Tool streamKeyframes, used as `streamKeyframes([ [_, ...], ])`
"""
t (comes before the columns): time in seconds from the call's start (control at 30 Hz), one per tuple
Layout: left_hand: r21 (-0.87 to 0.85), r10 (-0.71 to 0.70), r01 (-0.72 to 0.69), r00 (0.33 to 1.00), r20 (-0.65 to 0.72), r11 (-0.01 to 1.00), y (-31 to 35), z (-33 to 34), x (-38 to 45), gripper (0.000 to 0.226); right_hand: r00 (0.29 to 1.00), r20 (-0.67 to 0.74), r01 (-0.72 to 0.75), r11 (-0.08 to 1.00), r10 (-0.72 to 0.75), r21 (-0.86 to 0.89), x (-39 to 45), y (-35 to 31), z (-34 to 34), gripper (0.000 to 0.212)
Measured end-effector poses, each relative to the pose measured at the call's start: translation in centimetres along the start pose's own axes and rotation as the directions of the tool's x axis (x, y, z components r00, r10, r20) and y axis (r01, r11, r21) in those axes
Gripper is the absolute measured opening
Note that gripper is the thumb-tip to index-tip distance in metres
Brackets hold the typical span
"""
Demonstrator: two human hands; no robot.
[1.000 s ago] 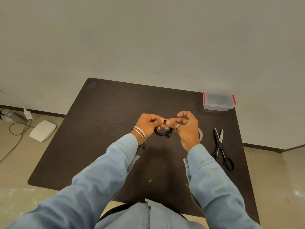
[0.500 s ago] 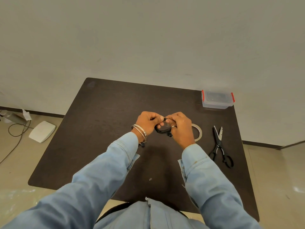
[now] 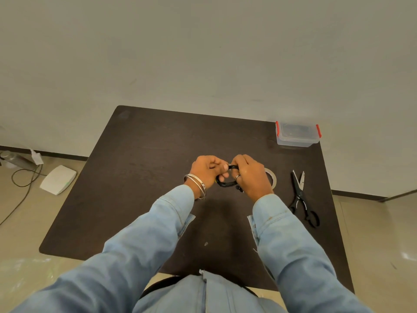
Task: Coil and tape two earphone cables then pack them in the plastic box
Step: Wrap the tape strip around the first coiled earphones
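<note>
Above the middle of the dark table (image 3: 144, 168), both hands grasp one coiled black earphone cable (image 3: 226, 183): the left hand (image 3: 207, 171) pinches its left side, the right hand (image 3: 251, 177) curls around its right side. Beside the right hand lies a tape roll (image 3: 272, 177), then scissors (image 3: 302, 197). At the far right corner sits the closed plastic box (image 3: 297, 135).

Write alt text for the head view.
Both hands, left hand and right hand, grip a coiled black earphone cable above a dark table. Tape roll, scissors and closed plastic box sit to the right.
</note>
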State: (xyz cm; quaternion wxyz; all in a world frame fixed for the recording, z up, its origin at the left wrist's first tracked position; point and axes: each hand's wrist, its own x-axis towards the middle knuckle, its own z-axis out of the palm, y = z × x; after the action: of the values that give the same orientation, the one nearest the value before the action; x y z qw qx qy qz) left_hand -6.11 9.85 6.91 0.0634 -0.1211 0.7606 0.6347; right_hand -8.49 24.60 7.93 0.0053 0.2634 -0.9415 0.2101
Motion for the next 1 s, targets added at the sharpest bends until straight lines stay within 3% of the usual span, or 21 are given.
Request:
streamKeyframes([
  [0.1, -0.068, -0.009, 0.009, 1.000, 0.004, 0.998, 0.3, -0.2, -0.1, 0.006, 0.970, -0.183, -0.113, 0.964, 0.160, 0.241, -0.6, 0.0, 0.7, 0.030],
  [0.23, -0.118, 0.001, 0.001, 1.000, 0.020, 0.993, 0.5, -0.3, -0.1, 0.004, 0.897, -0.159, -0.256, 0.778, 0.413, 0.573, -1.1, -0.8, 1.0, 0.053],
  [0.33, -0.104, 0.005, -0.003, 1.000, 0.026, 0.995, 0.3, -0.4, 0.0, 0.005, 0.839, -0.033, -0.332, 0.559, 0.543, 0.760, -1.3, -1.1, 1.3, 0.063],
  [0.47, -0.044, -0.015, 0.016, 1.000, 0.014, 0.999, 0.1, -0.1, 0.1, 0.020, 0.779, 0.259, -0.390, 0.118, 0.572, 0.913, -1.2, -1.0, 1.0, 0.065],
  [0.6, 0.038, 0.005, -0.004, 1.000, -0.024, 0.999, -0.2, 0.3, -0.1, 0.030, 0.765, 0.360, -0.365, -0.100, 0.534, 0.926, -1.0, -0.7, 0.1, 0.068],
  [0.8, 0.060, 0.018, -0.014, 0.998, -0.067, 0.998, -0.3, 0.4, 0.0, 0.028, 0.772, 0.376, -0.332, -0.178, 0.512, 0.926, -1.0, 0.2, 0.2, 0.065],
  [0.87, 0.052, 0.021, -0.017, 0.998, -0.064, 0.999, -0.2, 0.5, 0.0, 0.028, 0.770, 0.336, -0.334, -0.106, 0.542, 0.937, -1.0, 0.1, 0.3, 0.063],
  [1.0, -0.028, -0.034, 0.033, 0.999, -0.010, 0.999, -0.1, 1.0, 0.1, 0.024, 0.780, 0.184, -0.360, 0.189, 0.599, 0.913, -0.9, 0.2, 0.6, 0.062],
])
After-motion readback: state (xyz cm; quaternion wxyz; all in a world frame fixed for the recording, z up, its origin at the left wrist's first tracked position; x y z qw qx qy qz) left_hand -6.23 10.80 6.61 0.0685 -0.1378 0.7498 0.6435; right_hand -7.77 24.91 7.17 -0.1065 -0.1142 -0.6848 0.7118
